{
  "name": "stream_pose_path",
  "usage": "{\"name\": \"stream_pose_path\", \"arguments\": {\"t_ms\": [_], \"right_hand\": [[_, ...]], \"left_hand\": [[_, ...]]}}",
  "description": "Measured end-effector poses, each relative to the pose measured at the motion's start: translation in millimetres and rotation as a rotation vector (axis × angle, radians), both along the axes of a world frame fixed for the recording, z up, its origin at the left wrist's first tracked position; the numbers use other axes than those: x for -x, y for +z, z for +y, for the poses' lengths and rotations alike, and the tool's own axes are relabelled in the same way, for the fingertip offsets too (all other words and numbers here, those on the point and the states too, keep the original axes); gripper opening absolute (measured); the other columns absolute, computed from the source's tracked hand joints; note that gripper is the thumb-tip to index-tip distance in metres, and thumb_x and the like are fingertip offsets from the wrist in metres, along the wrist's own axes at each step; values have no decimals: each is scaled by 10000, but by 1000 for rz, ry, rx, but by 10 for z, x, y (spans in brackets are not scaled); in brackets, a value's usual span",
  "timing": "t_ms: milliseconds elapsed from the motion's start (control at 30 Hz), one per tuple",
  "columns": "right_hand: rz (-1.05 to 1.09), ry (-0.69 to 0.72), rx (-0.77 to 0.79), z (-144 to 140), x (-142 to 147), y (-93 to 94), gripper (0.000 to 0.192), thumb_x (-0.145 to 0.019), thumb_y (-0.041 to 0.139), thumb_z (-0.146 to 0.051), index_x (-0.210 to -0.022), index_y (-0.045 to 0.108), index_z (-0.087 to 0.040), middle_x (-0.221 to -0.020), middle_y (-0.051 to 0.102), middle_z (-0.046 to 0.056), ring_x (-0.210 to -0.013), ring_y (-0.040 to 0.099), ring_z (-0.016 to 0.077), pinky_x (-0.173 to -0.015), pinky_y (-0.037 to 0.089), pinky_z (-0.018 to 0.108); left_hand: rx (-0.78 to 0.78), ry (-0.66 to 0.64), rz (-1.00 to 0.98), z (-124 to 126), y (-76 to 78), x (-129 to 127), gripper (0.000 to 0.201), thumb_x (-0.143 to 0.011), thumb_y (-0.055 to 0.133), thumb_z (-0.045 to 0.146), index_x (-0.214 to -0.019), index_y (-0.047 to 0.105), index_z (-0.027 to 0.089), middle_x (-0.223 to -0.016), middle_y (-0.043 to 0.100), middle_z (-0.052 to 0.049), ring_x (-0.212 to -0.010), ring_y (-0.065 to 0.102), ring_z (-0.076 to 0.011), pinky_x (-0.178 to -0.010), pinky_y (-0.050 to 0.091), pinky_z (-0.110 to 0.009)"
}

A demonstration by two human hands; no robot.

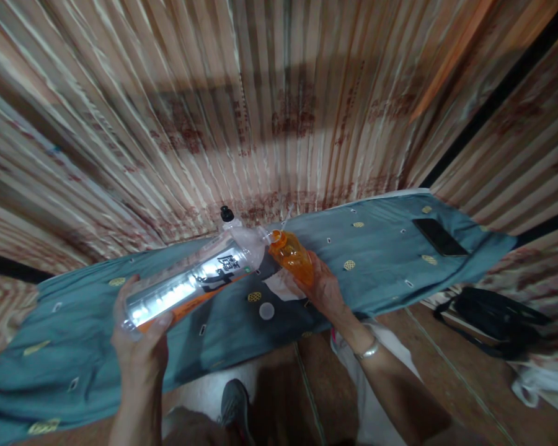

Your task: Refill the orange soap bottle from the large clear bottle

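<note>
My left hand grips the bottom of a large clear plastic bottle with a black-and-white label and an orange band. The bottle lies tipped, its mouth toward the right. My right hand holds a small bottle of orange liquid, tilted, with its neck against the large bottle's mouth. A black-capped bottle top shows just behind the large bottle. Both bottles hover over a grey-blue cloth with small yellow motifs. A white cap lies on the cloth under the bottles, next to a white scrap.
A black phone rests on the cloth at the right end. A curtain with brown stripes hangs behind. A black bag lies on the brown floor at right, with a white bag beside it. My shoe shows below.
</note>
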State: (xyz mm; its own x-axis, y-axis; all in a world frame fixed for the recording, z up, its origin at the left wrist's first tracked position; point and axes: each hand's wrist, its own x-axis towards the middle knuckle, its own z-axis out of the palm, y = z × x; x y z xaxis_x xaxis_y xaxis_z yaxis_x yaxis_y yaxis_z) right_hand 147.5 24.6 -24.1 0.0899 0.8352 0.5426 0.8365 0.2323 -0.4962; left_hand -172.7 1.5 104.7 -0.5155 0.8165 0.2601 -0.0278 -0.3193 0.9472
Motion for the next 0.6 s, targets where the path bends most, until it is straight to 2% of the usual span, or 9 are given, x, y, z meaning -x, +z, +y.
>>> {"name": "stream_pose_path", "arguments": {"t_ms": [100,200,333,500,600], "right_hand": [[-3,2,-6,0,0,5,694,-908,641,-377,-1500,408,-102,-1335,661,249,-1230,662,353,-1014,580,564],[4,5,5,-1,0,17,685,-905,639,-393,-1485,428,-94,-1328,665,251,-1226,664,359,-1010,582,565],[21,-1,12,-4,1,27,692,-900,652,-388,-1498,426,-124,-1325,669,237,-1222,665,357,-1011,581,569],[35,11,9,-1,4,19,702,-900,653,-384,-1513,412,-141,-1354,654,234,-1239,657,355,-1028,571,580],[32,-1,2,3,6,18,701,-893,665,-394,-1502,423,-142,-1342,661,237,-1228,665,356,-1020,576,582]], "left_hand": [[19,9,23,-3,2,8,697,-387,906,352,-1046,724,213,-1011,683,-36,-957,642,-233,-1051,466,-420],[24,12,31,0,2,8,704,-389,909,367,-1052,719,227,-1018,685,-38,-973,644,-248,-1082,446,-461],[14,16,26,6,0,4,740,-373,917,376,-1070,716,232,-1004,674,-27,-945,633,-231,-1056,466,-435],[1,-1,-39,-1,15,-2,807,-348,941,325,-1117,715,233,-1023,670,-15,-938,622,-192,-969,499,-335],[-7,-5,-66,-2,35,-19,812,-335,945,298,-1113,718,242,-1038,668,-9,-949,620,-184,-981,493,-330]]}}
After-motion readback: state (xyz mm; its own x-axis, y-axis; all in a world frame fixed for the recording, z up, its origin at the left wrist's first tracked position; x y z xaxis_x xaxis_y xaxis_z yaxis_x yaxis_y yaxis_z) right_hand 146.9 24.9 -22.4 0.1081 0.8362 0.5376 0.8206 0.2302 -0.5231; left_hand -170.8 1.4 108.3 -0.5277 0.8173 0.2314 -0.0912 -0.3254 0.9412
